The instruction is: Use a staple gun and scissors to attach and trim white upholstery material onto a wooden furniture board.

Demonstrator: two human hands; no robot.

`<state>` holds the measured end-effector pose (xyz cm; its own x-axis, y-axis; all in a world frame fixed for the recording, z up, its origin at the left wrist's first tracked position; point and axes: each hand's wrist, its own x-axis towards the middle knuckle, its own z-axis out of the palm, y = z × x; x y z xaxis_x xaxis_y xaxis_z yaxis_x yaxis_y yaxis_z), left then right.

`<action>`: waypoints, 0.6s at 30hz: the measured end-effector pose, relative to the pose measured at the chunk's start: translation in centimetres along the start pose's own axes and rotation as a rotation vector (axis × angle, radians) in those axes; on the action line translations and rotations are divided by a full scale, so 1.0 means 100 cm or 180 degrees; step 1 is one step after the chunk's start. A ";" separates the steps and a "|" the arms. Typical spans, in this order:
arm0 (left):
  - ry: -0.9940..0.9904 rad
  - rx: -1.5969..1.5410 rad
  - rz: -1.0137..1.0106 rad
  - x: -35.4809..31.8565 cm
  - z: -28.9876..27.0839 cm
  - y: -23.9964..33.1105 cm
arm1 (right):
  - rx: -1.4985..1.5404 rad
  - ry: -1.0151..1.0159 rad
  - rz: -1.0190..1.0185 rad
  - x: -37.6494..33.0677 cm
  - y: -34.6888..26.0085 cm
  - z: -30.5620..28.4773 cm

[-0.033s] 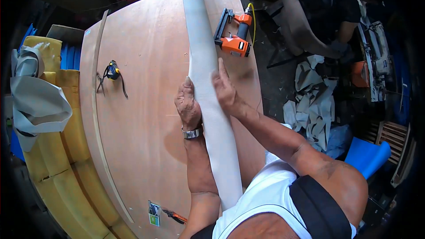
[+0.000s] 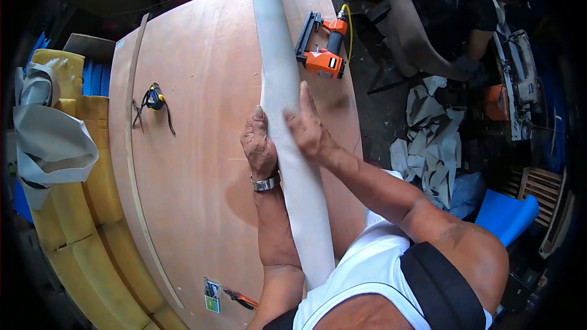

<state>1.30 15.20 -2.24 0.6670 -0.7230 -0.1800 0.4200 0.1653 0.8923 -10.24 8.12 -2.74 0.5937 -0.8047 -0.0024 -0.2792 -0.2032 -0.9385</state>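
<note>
A long piece covered in pale grey leather-like material runs from the far edge of the table down to my white top. My left hand, with a metal-banded watch at its wrist, is closed around the left edge of this piece; its thumb lies along the top and the other fingertips are hidden underneath. Against the right edge, my right hand rests open, one finger stretched away from me and the thumb side over the covering. Part of that hand is smeared by motion. Just beyond it lies an orange and black staple gun with a yellow hose.
On the wooden tabletop are a tape measure, pliers, an orange-handled tool and a small packet. Yellow foam is stacked at left. Grey scraps cover the floor at right, near a seated person.
My right hand's thumb side has shifted slightly left across the grey covering. My left hand and the long piece stay in place.
</note>
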 end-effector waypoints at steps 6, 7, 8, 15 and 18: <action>-0.0385 0.0065 -0.0563 0.006 0.000 0.013 | -0.1837 -0.0700 -0.1098 -0.064 -0.057 -0.014; -0.0316 0.0206 -0.0868 0.008 0.000 0.020 | -0.1957 -0.0901 -0.0984 -0.071 -0.063 -0.014; -0.0216 0.0431 -0.0893 0.011 0.001 0.027 | -0.2049 -0.0978 -0.1028 -0.074 -0.067 -0.014; -0.0531 0.2719 0.0781 0.039 0.011 0.031 | -0.1668 -0.1023 -0.1392 -0.086 -0.071 -0.015; -0.0472 0.2255 0.0660 0.044 -0.002 0.017 | -0.0368 -0.0977 -0.1627 -0.082 -0.032 -0.036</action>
<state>5.07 12.50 -1.61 0.5784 -0.8151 0.0335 -0.2349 -0.1270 0.9637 -16.93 13.40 1.57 0.8599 -0.3950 0.3233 0.0289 -0.5947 -0.8034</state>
